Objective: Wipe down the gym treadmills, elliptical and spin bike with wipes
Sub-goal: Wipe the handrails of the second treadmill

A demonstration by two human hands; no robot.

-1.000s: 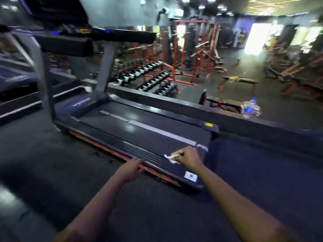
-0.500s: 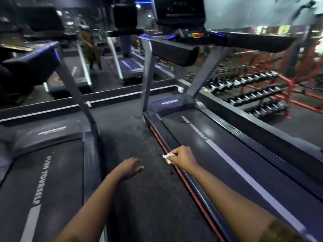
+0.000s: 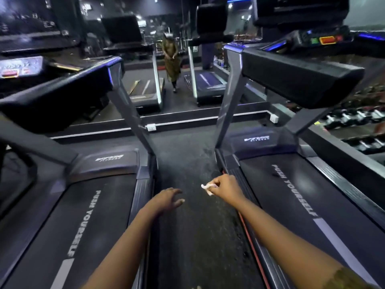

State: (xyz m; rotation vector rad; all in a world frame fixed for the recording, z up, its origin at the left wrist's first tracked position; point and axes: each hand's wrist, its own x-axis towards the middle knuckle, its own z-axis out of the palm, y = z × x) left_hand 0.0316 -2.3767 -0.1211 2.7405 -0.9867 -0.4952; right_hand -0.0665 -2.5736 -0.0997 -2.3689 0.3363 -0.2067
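Observation:
Two dark treadmills flank a strip of floor. The right treadmill (image 3: pixel 295 197) has a belt printed "PUSH YOURSELF", and so does the left treadmill (image 3: pixel 93 209). My right hand (image 3: pixel 226 189) pinches a small crumpled white wipe (image 3: pixel 206 187) and hovers over the inner side rail of the right treadmill. My left hand (image 3: pixel 168 200) holds nothing, its fingers relaxed and spread, over the floor beside the left treadmill's inner rail.
A dark rubber floor strip (image 3: pixel 193 236) runs between the machines. Ahead is a wall mirror (image 3: pixel 177 80) showing a person and more treadmills. The right treadmill's console arm (image 3: pixel 300 78) overhangs at upper right. Dumbbell racks (image 3: pixel 358 122) stand at far right.
The view has swung left from the rear end of the right treadmill to face forward between both machines. My right hand, still holding the wipe, has come off the rear deck towards the side rail.

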